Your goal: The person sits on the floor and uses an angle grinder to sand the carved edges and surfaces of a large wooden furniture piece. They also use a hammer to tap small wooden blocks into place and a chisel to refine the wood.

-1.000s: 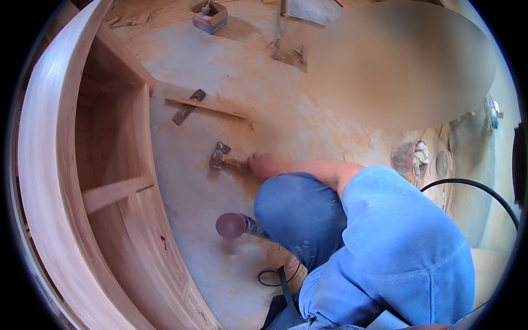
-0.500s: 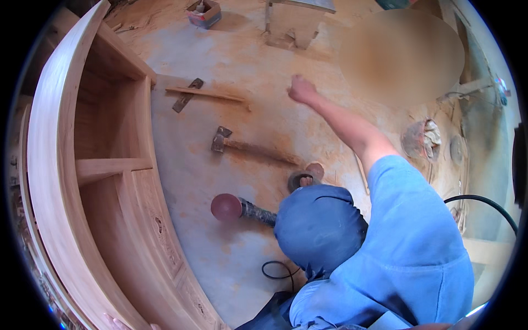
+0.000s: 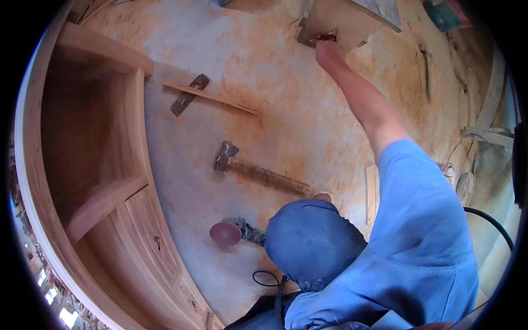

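Observation:
My right hand [image 3: 331,55] reaches far forward on an outstretched arm, its fingers closed at the lower edge of a small, stool-like wooden piece [image 3: 352,25]. A ragged dark notch shows at the fingertips, and I cannot make out what they grip, if anything. My left hand is out of the picture. Close to my bent knee, an angle grinder [image 3: 250,232] with a reddish sanding disc [image 3: 226,234] lies on the floor. Beyond it lies a heavy, axe-like hammer [image 3: 269,175] with a worn wooden handle.
At left stands a bare wooden cabinet frame [image 3: 140,126] with open compartments. A thin wood strip [image 3: 231,103] crosses a dark flat metal tool [image 3: 190,94] on the dusty floor [image 3: 187,148]. A black cable [image 3: 492,221] runs at right, and pale slats [image 3: 372,192] lie beside my arm.
My right hand has stretched farther forward to the stool-like piece. My view has shifted. The left fingertips seen earlier at the cabinet's near edge are out of sight.

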A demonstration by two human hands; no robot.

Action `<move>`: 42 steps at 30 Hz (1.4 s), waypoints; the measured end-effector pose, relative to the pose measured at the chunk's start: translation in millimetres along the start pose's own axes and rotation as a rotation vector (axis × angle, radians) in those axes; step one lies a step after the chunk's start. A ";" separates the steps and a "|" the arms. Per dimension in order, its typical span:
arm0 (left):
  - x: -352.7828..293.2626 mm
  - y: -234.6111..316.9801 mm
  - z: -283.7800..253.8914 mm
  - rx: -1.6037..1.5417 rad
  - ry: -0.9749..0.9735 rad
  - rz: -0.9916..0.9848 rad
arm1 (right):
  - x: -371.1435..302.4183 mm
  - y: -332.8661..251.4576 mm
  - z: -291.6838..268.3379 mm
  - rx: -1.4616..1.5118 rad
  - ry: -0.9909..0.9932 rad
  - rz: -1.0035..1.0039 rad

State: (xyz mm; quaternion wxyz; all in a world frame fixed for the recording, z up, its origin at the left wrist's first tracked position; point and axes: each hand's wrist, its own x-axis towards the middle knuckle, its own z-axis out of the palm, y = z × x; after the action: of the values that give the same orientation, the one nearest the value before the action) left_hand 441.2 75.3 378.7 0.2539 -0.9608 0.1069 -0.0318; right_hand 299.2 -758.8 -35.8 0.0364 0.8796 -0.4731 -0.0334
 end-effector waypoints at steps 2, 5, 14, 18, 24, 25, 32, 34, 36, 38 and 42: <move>-1.3 0.9 2.8 0.004 0.023 0.035 | -8.0 6.4 -17.2 -0.060 -0.106 -0.062; -2.5 -2.9 8.5 0.006 0.052 0.068 | -34.6 5.9 -28.8 -0.124 -0.145 -0.113; -6.7 -8.3 24.5 0.020 0.088 0.109 | -67.0 76.0 4.6 0.028 0.180 0.028; -4.0 -9.2 27.7 0.034 0.089 0.130 | -60.8 99.5 18.3 -0.064 0.002 0.018; 14.9 -1.2 30.6 0.049 0.107 0.187 | -65.2 88.9 49.8 0.207 0.263 0.181; 9.3 -4.0 23.2 0.077 0.112 0.170 | -80.9 57.3 35.2 0.389 0.163 0.275; 7.1 -9.2 26.3 0.111 0.156 0.205 | -178.6 47.6 23.0 0.364 0.092 0.532; 3.4 -11.3 27.1 0.139 0.189 0.226 | -213.8 58.3 23.1 0.557 -0.077 0.480; -2.0 -9.9 21.0 0.243 0.249 0.264 | -246.1 38.3 12.6 0.908 -0.019 0.356; -8.0 2.7 20.4 0.310 0.330 0.271 | -267.0 4.2 -7.6 1.175 -0.041 0.226; -18.5 91.0 38.9 -0.659 0.471 0.294 | -297.9 -93.1 -92.5 1.498 -0.375 -0.057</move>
State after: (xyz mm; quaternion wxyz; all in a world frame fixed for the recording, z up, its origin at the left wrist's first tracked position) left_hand 410.4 20.9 299.8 -0.0960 -0.9316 0.3020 -0.1780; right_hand 221.2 -456.0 54.6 -0.6501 0.6610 -0.3451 0.1463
